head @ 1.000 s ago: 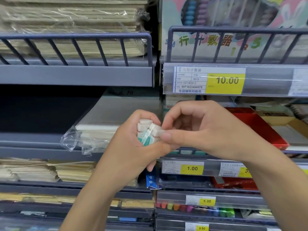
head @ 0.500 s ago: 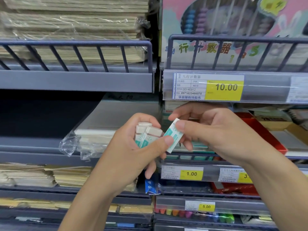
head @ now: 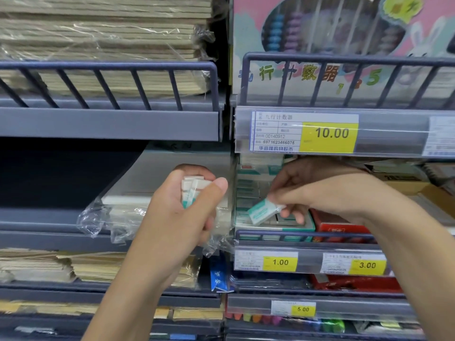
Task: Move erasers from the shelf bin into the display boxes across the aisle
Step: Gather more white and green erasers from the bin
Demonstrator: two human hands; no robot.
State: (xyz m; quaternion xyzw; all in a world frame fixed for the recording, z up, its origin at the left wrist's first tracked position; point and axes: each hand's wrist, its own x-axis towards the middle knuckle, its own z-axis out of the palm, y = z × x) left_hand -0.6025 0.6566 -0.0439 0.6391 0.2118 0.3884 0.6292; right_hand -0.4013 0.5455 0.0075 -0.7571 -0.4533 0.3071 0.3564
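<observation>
Left hand (head: 182, 212) curled tight around a small stack of erasers (head: 193, 190), thumb pressed across the front; white ends and teal sleeves showing above the fist. Count inside the fist unclear, at least three ends visible. Held up in front of the plastic-wrapped white packs (head: 128, 205) on the left shelf.

Right hand (head: 327, 190) pinching a single eraser (head: 264, 210) by one end between thumb and fingertips, other fingers loosely bent below it. Eraser tilted, teal sleeve facing up, hanging just above the teal display box (head: 299, 226) on the right shelf. Contact with the box contents not discernible; motion blur there.

Box holding rows of like erasers, mostly hidden behind hand and shelf rail (head: 305, 233). Red box (head: 339, 225) just beside it, partly covered by the right wrist. Price tag (head: 280, 262) below reading 1.00; small print unreadable. Both forearms cut off at the lower edge.
</observation>
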